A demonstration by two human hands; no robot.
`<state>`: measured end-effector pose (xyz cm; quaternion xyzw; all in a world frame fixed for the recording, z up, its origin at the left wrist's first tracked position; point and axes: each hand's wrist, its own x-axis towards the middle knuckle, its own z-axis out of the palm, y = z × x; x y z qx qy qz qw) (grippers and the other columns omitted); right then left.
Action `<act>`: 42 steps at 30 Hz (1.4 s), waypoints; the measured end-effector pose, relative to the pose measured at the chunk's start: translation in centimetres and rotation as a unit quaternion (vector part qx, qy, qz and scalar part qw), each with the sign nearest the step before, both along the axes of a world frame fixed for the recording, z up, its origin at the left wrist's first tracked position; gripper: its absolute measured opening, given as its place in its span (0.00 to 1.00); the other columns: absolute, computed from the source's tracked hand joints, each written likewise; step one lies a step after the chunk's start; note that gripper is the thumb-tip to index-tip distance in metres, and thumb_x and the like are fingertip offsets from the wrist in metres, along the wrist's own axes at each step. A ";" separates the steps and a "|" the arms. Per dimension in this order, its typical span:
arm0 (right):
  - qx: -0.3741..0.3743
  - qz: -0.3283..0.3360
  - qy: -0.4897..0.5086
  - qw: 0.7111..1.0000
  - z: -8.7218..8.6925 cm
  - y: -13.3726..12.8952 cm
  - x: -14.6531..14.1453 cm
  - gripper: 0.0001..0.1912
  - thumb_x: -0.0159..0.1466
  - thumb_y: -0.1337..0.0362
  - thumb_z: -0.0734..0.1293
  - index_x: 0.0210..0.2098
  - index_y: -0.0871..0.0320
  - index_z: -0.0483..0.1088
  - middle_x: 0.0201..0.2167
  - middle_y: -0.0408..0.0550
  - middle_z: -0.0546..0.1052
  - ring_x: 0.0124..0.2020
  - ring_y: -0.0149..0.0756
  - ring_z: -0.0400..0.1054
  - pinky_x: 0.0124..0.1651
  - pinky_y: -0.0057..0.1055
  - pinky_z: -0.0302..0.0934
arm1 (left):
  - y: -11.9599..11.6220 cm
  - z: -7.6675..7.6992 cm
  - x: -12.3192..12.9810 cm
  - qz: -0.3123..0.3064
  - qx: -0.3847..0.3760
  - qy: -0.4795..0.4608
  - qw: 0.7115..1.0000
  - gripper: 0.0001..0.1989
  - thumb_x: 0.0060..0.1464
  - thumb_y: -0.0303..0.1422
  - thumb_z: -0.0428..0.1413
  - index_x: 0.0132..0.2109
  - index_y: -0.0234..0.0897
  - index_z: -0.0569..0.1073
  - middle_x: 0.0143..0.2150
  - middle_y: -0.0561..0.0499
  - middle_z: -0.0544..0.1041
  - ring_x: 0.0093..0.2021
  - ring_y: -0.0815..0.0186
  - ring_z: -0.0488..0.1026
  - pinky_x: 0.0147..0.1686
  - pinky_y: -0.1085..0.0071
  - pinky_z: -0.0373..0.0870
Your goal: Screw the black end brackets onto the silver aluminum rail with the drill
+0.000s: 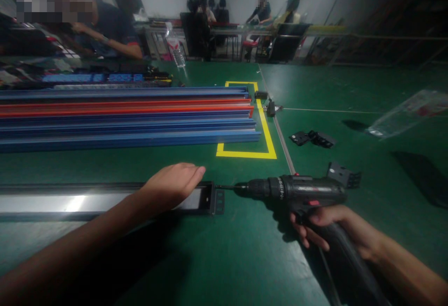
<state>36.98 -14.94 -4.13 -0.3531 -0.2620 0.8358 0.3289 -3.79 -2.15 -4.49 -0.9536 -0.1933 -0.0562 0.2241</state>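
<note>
A long black-edged metal profile [84,199] lies along the left side of the green surface, with a black end piece [219,201] at its right end. My left hand [175,184] is closed over the profile near that end, its fingers wrapped on the edge. A black power drill [304,189] is held by its handle in my right hand [327,226]. The drill points left, and its thin bit [229,187] reaches the end piece; whether it touches a screw cannot be made out.
Blue profiles [182,139] and red profiles [175,110] lie behind, ending inside a yellow taped outline [245,154]. Black brackets [313,138] and a plastic bottle [409,112] are at right. Another bottle [175,47] stands behind. A person [115,31] sits at back left.
</note>
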 end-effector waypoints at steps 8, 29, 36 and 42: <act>-0.013 0.000 -0.015 1.000 0.1 -0.1 0.0 0.17 0.55 0.63 0.71 0.42 0.65 0.83 0.30 0.53 0.84 0.19 0.26 0.69 0.39 0.31 0.71 | 0.0 -0.2 0.2 0.009 -0.022 -0.012 1.000 0.15 0.66 0.20 0.49 0.55 0.21 0.74 0.43 0.32 0.82 0.43 0.49 0.81 0.42 0.53 0.81; -0.014 0.000 -0.007 1.000 -0.1 -0.1 -0.1 0.17 0.55 0.64 0.71 0.42 0.65 0.83 0.31 0.53 0.84 0.20 0.26 0.70 0.39 0.29 0.71 | 0.4 -0.5 0.0 0.049 -0.086 0.008 0.995 0.19 0.71 0.24 0.41 0.56 0.24 0.73 0.46 0.33 0.82 0.46 0.52 0.80 0.46 0.52 0.79; -0.009 -0.007 -0.010 1.000 -0.1 -0.2 0.0 0.17 0.56 0.65 0.70 0.42 0.67 0.83 0.31 0.55 0.84 0.20 0.28 0.71 0.39 0.31 0.72 | 0.3 -0.1 0.2 0.006 -0.030 -0.024 0.999 0.16 0.69 0.21 0.43 0.54 0.22 0.73 0.42 0.33 0.81 0.42 0.52 0.80 0.40 0.54 0.81; -0.004 -0.007 -0.003 1.000 -0.1 -0.2 0.1 0.18 0.55 0.65 0.71 0.43 0.67 0.83 0.31 0.54 0.84 0.20 0.27 0.70 0.40 0.31 0.73 | 0.2 -0.3 0.2 0.025 -0.049 -0.007 0.998 0.15 0.68 0.21 0.45 0.55 0.22 0.73 0.42 0.34 0.81 0.42 0.53 0.80 0.41 0.54 0.80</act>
